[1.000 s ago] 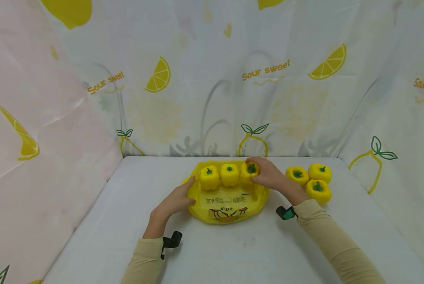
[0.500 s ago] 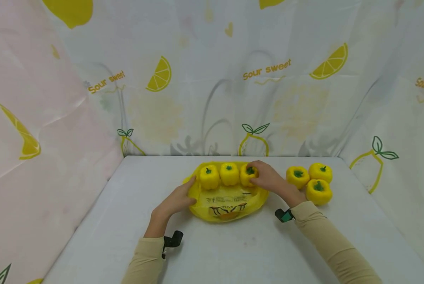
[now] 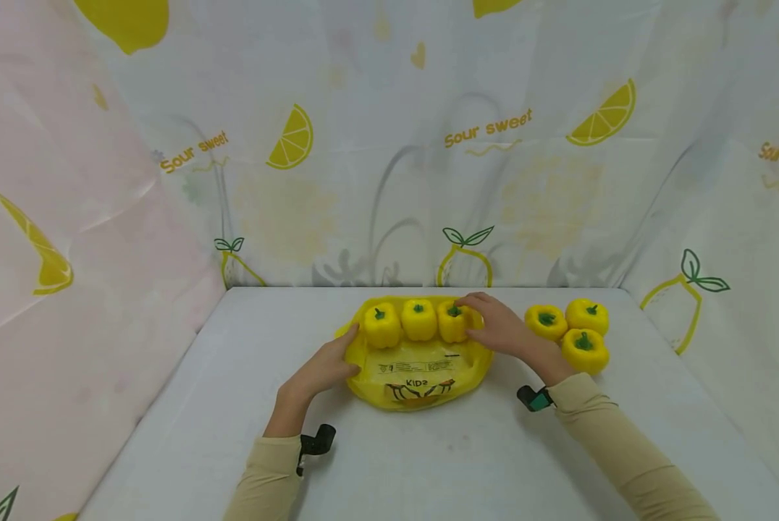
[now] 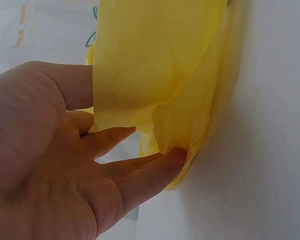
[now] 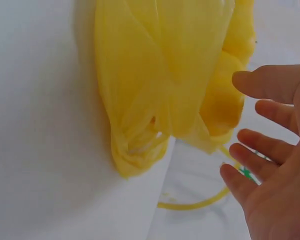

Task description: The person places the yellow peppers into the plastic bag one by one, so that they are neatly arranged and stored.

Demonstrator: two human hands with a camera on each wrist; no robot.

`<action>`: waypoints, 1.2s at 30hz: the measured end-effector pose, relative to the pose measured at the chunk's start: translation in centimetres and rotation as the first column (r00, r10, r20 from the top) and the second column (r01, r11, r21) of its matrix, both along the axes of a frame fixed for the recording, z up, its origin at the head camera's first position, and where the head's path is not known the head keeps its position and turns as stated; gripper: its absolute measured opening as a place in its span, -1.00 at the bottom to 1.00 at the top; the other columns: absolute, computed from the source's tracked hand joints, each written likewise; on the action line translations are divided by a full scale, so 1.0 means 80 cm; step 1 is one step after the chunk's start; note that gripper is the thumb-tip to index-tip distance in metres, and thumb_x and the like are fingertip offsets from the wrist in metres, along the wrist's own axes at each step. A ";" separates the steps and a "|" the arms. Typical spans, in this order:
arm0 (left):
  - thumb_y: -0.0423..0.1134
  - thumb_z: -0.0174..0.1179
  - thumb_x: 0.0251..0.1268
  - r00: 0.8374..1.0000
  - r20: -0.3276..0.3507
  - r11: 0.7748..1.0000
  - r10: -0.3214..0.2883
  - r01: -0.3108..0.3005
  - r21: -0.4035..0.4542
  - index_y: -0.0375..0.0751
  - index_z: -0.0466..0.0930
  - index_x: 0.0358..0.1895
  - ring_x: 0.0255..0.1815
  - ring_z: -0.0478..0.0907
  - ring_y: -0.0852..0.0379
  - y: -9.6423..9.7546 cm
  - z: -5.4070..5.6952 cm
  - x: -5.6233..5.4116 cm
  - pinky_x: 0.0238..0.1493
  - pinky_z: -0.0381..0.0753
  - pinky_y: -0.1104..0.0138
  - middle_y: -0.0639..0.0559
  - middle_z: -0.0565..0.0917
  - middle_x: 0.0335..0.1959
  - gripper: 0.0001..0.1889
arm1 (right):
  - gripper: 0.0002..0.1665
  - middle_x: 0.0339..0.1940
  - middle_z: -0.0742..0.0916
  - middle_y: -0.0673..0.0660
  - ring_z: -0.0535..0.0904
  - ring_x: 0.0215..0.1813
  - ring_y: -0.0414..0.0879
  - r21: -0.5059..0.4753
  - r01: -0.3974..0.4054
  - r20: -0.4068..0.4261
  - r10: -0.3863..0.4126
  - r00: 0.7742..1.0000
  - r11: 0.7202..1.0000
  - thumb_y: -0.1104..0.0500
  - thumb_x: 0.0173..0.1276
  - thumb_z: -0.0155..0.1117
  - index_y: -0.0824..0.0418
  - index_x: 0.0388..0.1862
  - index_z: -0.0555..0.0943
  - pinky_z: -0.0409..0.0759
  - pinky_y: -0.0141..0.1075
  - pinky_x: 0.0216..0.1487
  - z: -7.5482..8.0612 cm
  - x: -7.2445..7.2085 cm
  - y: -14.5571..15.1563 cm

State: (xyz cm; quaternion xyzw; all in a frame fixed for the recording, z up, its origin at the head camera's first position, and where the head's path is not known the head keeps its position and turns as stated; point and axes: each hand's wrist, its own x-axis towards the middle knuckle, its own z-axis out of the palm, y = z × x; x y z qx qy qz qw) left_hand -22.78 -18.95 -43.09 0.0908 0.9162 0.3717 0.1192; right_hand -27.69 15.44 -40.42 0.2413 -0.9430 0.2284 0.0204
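In the head view, three yellow bell peppers with green stems stand in a row along the back of a yellow plastic bag [image 3: 418, 369]: left pepper [image 3: 381, 327], middle pepper [image 3: 418, 320], right pepper [image 3: 452, 322]. My left hand [image 3: 321, 367] holds the bag's left edge; in the left wrist view the film covers the thumb tip and a finger touches a fold. Fingers spread, my right hand [image 3: 500, 327] stands beside the right pepper. The right wrist view shows a gap between most of its fingers [image 5: 275, 82] and that pepper [image 5: 221, 97]; whether the thumb touches it is unclear.
Three more yellow bell peppers, a left one [image 3: 546, 322], a back one [image 3: 587, 316] and a front one [image 3: 585, 352], cluster on the white table [image 3: 422, 463] to the right, close to my right forearm. A lemon-printed cloth [image 3: 389, 181] hangs behind the table.
My right hand has let go of the right pepper and drawn slightly right. The peppers on the bag have shifted slightly left. My left hand has stayed at the bag's edge.
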 end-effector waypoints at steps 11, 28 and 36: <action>-0.32 0.16 0.22 1.000 -0.001 1.000 0.006 -0.006 -0.008 -0.16 -0.04 0.60 0.61 0.10 -0.09 0.001 0.002 -0.002 0.56 0.13 -0.08 -0.11 0.13 0.61 -0.13 | -0.34 0.40 0.48 0.31 0.41 0.39 0.28 0.004 0.014 0.003 -0.014 1.000 1.000 0.22 0.30 0.27 0.25 0.39 0.41 0.42 0.21 0.35 0.009 -0.001 0.043; -0.34 0.15 0.21 1.000 -0.002 1.000 0.011 -0.011 -0.014 -0.17 -0.04 0.60 0.57 0.18 -0.07 -0.001 -0.001 -0.002 0.55 0.15 -0.08 -0.14 0.15 0.60 -0.13 | -0.20 0.44 0.40 0.41 0.34 0.34 0.34 0.171 0.129 0.141 -0.154 0.978 0.977 0.27 0.16 0.22 0.23 0.45 0.34 0.37 0.27 0.35 0.025 0.007 0.103; -0.34 0.16 0.21 1.000 -0.004 1.000 0.010 -0.011 -0.013 -0.16 -0.04 0.60 0.58 0.15 -0.10 -0.001 -0.004 -0.003 0.55 0.15 -0.09 -0.13 0.14 0.61 -0.12 | -0.21 0.45 0.36 0.45 0.33 0.34 0.37 0.205 0.102 0.211 -0.145 0.967 0.973 0.40 0.15 0.18 0.25 0.44 0.36 0.36 0.30 0.36 0.030 0.013 0.109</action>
